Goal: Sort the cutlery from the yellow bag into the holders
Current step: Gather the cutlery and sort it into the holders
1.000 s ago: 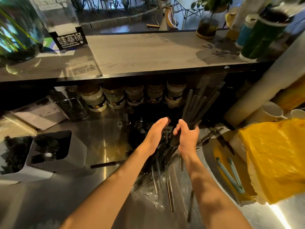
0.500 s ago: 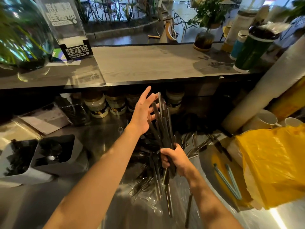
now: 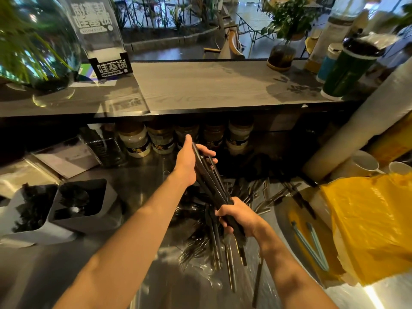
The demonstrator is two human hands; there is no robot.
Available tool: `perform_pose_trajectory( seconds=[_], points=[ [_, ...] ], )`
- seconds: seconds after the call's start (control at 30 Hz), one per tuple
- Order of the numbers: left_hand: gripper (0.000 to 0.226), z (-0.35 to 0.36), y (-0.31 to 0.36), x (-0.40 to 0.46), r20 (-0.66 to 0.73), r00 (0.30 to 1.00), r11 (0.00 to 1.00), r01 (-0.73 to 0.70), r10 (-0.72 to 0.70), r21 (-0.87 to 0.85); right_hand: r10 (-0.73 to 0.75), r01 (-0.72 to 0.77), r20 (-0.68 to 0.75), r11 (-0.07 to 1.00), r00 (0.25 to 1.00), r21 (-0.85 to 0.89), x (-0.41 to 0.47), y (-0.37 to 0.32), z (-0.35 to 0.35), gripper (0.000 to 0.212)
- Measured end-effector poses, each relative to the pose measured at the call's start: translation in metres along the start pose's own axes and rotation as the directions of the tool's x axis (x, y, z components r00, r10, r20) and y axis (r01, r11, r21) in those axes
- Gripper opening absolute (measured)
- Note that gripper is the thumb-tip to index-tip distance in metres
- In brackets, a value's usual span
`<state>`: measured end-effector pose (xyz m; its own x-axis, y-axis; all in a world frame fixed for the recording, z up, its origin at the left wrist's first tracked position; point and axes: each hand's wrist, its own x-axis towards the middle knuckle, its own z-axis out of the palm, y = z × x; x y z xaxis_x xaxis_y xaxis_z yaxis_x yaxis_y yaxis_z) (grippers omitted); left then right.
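Bundle of dark cutlery (image 3: 210, 186) held above the worktop (image 3: 138, 188), your right hand (image 3: 237, 218) clenched around its lower end, your left hand (image 3: 189, 161) grasping its top, holders (image 3: 82, 206) left, yellow bag (image 3: 367, 224) right.

steel counter (image 3: 142, 192) | left: two cutlery holders (image 3: 55, 210) side by side, dark pieces inside | centre: loose cutlery pile (image 3: 214, 248) on clear plastic | right: yellow bag (image 3: 367, 224), two pale blue sticks (image 3: 312, 246) at its mouth | back: jars (image 3: 160, 139) in a row, two white cups (image 3: 365, 163)
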<state>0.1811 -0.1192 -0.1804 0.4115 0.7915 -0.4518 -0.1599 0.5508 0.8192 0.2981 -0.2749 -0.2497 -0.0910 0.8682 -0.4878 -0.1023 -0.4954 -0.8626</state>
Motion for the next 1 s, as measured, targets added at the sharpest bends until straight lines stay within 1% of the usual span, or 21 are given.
perform_pose_trajectory(
  seconds=[0.03, 0.07, 0.13, 0.17, 0.23, 0.3, 0.37, 0.43, 0.53, 0.63, 0.67, 0.7, 0.77, 0.83, 0.9, 1.0],
  points=[
    [0.06, -0.002, 0.0, 0.002, -0.027, 1.0, 1.0, 0.002, -0.002, 0.01, 0.002, -0.002, -0.002, 1.0, 1.0, -0.023, 0.001, -0.001, -0.002, 0.017],
    [0.052, -0.004, 0.0, 0.003, -0.034, 0.999, 1.0, 0.009, -0.008, 0.018, 0.006, -0.006, -0.008, 0.999, 1.0, -0.046, 0.001, -0.002, -0.003, 0.018],
    [0.032, -0.006, -0.001, 0.003, -0.006, 1.0, 0.999, 0.014, -0.014, 0.031, 0.02, -0.022, -0.025, 0.996, 1.0, -0.087, 0.002, -0.005, -0.004, 0.018],
    [0.03, -0.008, -0.002, 0.004, 0.01, 1.0, 0.998, -0.005, 0.005, 0.061, 0.025, -0.028, -0.028, 0.994, 0.999, -0.108, 0.003, -0.006, -0.004, 0.017],
    [0.032, -0.01, -0.005, 0.004, 0.038, 0.997, 0.976, -0.074, 0.068, 0.207, 0.034, -0.038, -0.032, 0.988, 0.999, -0.147, 0.004, -0.007, -0.004, 0.013],
    [0.034, -0.011, -0.011, 0.004, 0.069, 0.989, 0.919, -0.146, 0.129, 0.366, 0.051, -0.056, -0.037, 0.983, 0.998, -0.174, 0.006, -0.005, -0.004, 0.007],
    [0.037, -0.012, -0.016, 0.0, 0.089, 0.983, 0.863, -0.186, 0.163, 0.47, 0.066, -0.074, -0.047, 0.978, 0.997, -0.194, 0.007, -0.002, -0.003, 0.01],
    [0.046, -0.013, -0.018, -0.001, 0.067, 0.986, 0.826, -0.166, 0.154, 0.539, 0.074, -0.086, -0.066, 0.976, 0.995, -0.198, 0.009, 0.0, 0.001, 0.01],
    [0.058, -0.014, -0.017, 0.0, 0.066, 0.993, 0.806, -0.116, 0.095, 0.581, 0.068, -0.077, -0.06, 0.983, 0.996, -0.165, 0.01, -0.001, 0.007, 0.007],
    [0.051, -0.018, -0.012, 0.002, 0.077, 0.997, 0.756, -0.073, 0.03, 0.651, 0.053, -0.065, -0.097, 0.99, 0.994, -0.126, 0.012, 0.001, 0.009, 0.012],
    [0.046, -0.022, -0.01, 0.001, 0.066, 0.998, 0.755, -0.047, 0.006, 0.654, 0.046, -0.062, -0.12, 0.989, 0.992, -0.131, 0.012, 0.002, 0.008, 0.012],
    [0.041, -0.025, -0.009, -0.001, 0.056, 0.998, 0.782, -0.019, -0.019, 0.623, 0.038, -0.058, -0.139, 0.989, 0.99, -0.138, 0.012, 0.004, 0.005, 0.012],
    [0.035, -0.03, -0.009, -0.006, 0.083, 0.996, 0.881, -0.01, -0.033, 0.473, 0.024, -0.045, -0.139, 0.988, 0.99, -0.146, 0.013, 0.004, 0.001, 0.013],
    [0.037, -0.029, -0.015, -0.012, 0.138, 0.99, 0.946, -0.062, 0.018, 0.317, 0.022, -0.037, -0.099, 0.988, 0.995, -0.152, 0.014, 0.003, 0.0, 0.015],
    [0.038, -0.024, -0.024, -0.015, 0.139, 0.987, 0.963, -0.114, 0.082, 0.243, 0.035, -0.047, -0.066, 0.981, 0.997, -0.189, 0.015, -0.001, 0.003, 0.015],
    [0.035, -0.015, -0.033, -0.013, 0.127, 0.984, 0.975, -0.145, 0.125, 0.171, 0.055, -0.069, -0.069, 0.973, 0.996, -0.222, 0.017, -0.004, 0.007, 0.007]
  ],
)
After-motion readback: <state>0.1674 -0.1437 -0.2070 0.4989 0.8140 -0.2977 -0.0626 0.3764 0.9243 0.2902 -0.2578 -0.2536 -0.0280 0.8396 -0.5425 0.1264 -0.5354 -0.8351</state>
